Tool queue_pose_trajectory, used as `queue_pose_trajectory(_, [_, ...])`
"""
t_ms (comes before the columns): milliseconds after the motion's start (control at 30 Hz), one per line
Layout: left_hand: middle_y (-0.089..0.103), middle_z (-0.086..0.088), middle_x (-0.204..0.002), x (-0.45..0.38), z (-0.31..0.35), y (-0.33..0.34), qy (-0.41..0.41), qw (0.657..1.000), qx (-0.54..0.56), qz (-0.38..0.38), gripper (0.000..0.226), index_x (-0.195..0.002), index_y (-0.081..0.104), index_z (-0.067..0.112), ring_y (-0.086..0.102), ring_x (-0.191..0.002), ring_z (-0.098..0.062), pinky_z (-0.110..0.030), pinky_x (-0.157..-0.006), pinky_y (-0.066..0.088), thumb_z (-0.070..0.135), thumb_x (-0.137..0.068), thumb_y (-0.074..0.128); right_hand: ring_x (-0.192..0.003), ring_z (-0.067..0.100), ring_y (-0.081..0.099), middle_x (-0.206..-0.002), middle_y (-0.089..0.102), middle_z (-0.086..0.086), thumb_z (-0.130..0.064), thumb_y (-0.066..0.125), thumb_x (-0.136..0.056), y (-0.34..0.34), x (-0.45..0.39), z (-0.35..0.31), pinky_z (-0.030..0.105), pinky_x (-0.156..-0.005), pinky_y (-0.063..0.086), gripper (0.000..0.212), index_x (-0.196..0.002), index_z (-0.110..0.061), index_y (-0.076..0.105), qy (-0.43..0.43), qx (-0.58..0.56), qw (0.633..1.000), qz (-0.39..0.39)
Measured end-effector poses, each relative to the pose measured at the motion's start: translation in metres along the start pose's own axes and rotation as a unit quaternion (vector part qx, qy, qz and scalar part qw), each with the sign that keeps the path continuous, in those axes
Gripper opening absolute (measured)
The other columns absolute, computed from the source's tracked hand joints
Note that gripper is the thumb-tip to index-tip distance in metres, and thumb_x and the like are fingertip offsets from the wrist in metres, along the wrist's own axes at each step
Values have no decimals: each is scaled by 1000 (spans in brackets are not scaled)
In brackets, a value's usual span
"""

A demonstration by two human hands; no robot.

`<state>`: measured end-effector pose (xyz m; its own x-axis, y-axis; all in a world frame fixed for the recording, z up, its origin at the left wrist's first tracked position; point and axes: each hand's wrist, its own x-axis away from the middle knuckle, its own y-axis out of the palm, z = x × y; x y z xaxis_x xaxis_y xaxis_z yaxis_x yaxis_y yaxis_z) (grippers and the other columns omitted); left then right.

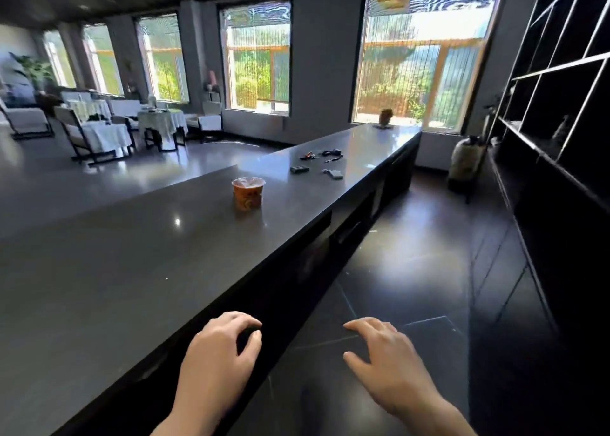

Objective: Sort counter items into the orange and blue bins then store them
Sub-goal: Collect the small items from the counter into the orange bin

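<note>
Hands at the frame's bottom, left hand (219,350) and right hand (388,356), hang loosely curled, holding nothing, with an orange cup (248,193) mid-frame on the counter (132,254).

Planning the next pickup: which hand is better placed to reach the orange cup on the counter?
Left, probably. The left hand hangs at the counter edge on the orange cup side; the right hand is out over the floor. Both are empty and far from it.
</note>
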<state>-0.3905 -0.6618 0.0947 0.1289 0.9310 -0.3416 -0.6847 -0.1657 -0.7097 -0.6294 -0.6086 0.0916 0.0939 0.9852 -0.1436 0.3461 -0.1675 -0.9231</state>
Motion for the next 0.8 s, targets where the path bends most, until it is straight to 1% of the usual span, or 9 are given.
queue_pose_trajectory(100, [58, 29, -94, -40, 2, 32, -8, 1000, 13, -6, 10, -87, 69, 35, 55, -93, 1, -25, -86, 43, 26, -84, 65, -125, -2, 38, -132, 45, -27, -45, 50, -89, 0, -41, 24, 19, -102, 28, 43, -131, -40, 46, 10, -3, 1000, -2])
queue_pose_trajectory(267, [58, 29, -94, -121, -4, 89, 5, 999, 39, -23, 12, -86, 69, 37, 54, -95, 3, -24, -89, 41, 25, -84, 66, -124, -2, 39, -132, 44, -28, -47, 49, -89, 12, -118, 57, 17, -102, 28, 44, -132, -41, 45, 18, -6, 1000, -9])
queue_pose_trajectory(400, [59, 30, -93, -205, -7, 132, 9, 998, 52, -18, 13, -85, 68, 38, 51, -92, 9, -23, -84, 41, 25, -83, 66, -123, 0, 42, -133, 44, -27, -47, 49, -89, 14, -197, 85, 19, -102, 30, 44, -132, -40, 45, 32, 8, 999, -17])
queue_pose_trajectory(500, [60, 28, -93, -274, -3, 160, 21, 997, 51, -47, 12, -84, 68, 38, 54, -95, 4, -21, -83, 42, 26, -84, 65, -124, -1, 41, -134, 44, -27, -48, 49, -89, 4, -256, 108, 18, -103, 29, 45, -133, -41, 44, 54, 10, 998, -9])
queue_pose_trajectory(600, [61, 26, -94, -348, 16, 190, 47, 996, 53, -60, 11, -86, 68, 36, 55, -96, 1, -23, -87, 42, 26, -84, 65, -123, -2, 43, -132, 45, -28, -48, 50, -89, -12, -308, 135, 17, -103, 29, 43, -132, -42, 45, 77, 4, 997, 26])
queue_pose_trajectory(700, [60, 27, -95, -403, 50, 230, 70, 993, 64, -74, 9, -89, 68, 35, 54, -96, 4, -22, -87, 43, 29, -86, 62, -122, -1, 45, -131, 47, -26, -46, 52, -89, -26, -348, 176, 18, -103, 30, 42, -130, -41, 47, 110, -2, 993, 41])
queue_pose_trajectory(800, [60, 29, -97, -445, 83, 278, 97, 989, 81, -83, 9, -90, 67, 36, 53, -98, 7, -19, -87, 43, 32, -86, 61, -121, -3, 45, -130, 46, -27, -47, 52, -89, -39, -388, 224, 17, -103, 30, 41, -129, -43, 46, 126, 6, 991, 54])
